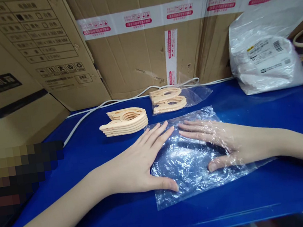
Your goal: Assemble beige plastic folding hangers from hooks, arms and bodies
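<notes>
A crinkled clear plastic bag (pixel 186 161) lies flat on the blue tabletop (pixel 104 221). My left hand (pixel 149 159) rests across the bag's left edge, fingers stretched out and thumb apart. My right hand (pixel 220 141) has film over its fingers and palm, so it seems to be inside the bag; its fingers are extended too. The two sets of fingertips almost meet above the bag's middle. Just beyond my left hand sits a stack of beige folded plastic hangers (pixel 126 122). More beige hangers (pixel 168 100), in a clear bag, lie to the right of that stack.
Cardboard boxes (pixel 137 55) form a wall behind the table and on the left. A white cable (pixel 82 121) runs along the back. At the back right stands a white plastic package (pixel 268 59) with a label. A pixelated patch covers the left edge.
</notes>
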A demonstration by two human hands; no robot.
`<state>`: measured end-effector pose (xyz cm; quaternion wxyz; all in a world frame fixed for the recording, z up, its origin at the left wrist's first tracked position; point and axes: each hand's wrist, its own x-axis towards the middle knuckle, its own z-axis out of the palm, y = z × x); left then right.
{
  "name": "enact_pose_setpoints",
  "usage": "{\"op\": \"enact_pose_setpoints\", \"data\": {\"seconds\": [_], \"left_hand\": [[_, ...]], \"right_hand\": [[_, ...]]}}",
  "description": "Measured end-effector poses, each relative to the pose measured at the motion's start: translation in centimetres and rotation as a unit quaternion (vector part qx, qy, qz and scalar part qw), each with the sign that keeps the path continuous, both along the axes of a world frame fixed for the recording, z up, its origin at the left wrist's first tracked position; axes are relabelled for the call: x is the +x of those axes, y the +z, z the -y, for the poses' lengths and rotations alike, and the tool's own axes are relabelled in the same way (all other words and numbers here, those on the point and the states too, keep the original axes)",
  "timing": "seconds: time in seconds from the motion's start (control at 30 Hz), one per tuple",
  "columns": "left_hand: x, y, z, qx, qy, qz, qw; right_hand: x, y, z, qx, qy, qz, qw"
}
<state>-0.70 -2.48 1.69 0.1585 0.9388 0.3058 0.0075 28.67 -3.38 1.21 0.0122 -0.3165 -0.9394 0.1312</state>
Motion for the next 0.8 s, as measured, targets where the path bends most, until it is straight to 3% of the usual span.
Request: {"op": "enact_pose_setpoints", "data": {"seconds": [0.27, 0.47, 0.63, 0.8], "left_hand": [[-0.2, 0.1, 0.2, 0.018, -0.003, 0.008, 1.000], [-1.1, 1.7, -0.5, 0.094, 0.005, 0.058, 0.994], [-4.0, 3.1, -3.9, 0.181, 0.102, 0.077, 0.975], [-7.2, 3.4, -6.9, 0.121, 0.234, 0.047, 0.964]], "right_hand": [[2.9, 2.1, 0.1, -0.033, -0.092, 0.071, 0.993], [3.5, 2.6, 0.2, -0.034, -0.131, 0.099, 0.986], [3.8, 2.2, 0.3, -0.020, -0.143, 0.115, 0.983], [3.7, 2.3, 0.2, -0.025, -0.142, 0.123, 0.982]]}}
